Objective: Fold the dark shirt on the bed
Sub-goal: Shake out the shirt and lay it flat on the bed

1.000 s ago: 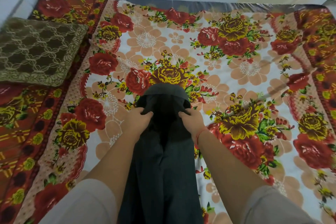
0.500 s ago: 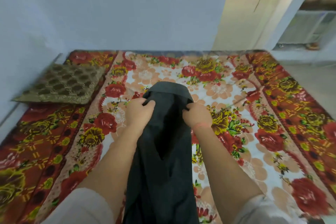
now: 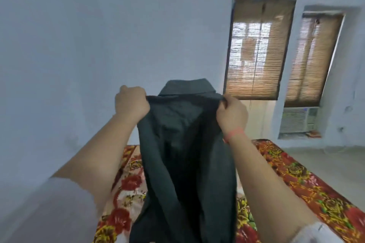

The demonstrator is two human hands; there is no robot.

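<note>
**Above the bed, a shirt held up by its shoulders**

Above the bed (image 3: 308, 181), with its red and yellow floral cover, the dark shirt (image 3: 185, 154) hangs in the air, lifted clear at the top while its lower part drops out of view at the bottom edge; whether the hem touches the cover cannot be told. The collar stands up above the line between the two grips, and the body sags in loose vertical folds, the sides curling inward.

The main risk, as I judge it, lies in that sag: laid down as it hangs, the cloth would likely land bunched or doubled on itself, and any fold made over it would come out crooked. A slack pinch on either shoulder could also let one side slip and twist the garment. The busy cover may make dark edges easier to see, which helps.

The left hand (image 3: 132, 102) is closed into a fist around the shirt's left shoulder seam. The right hand (image 3: 232, 116), an orange thread at its wrist, is likewise closed, fingers curled over the right shoulder edge.
</note>
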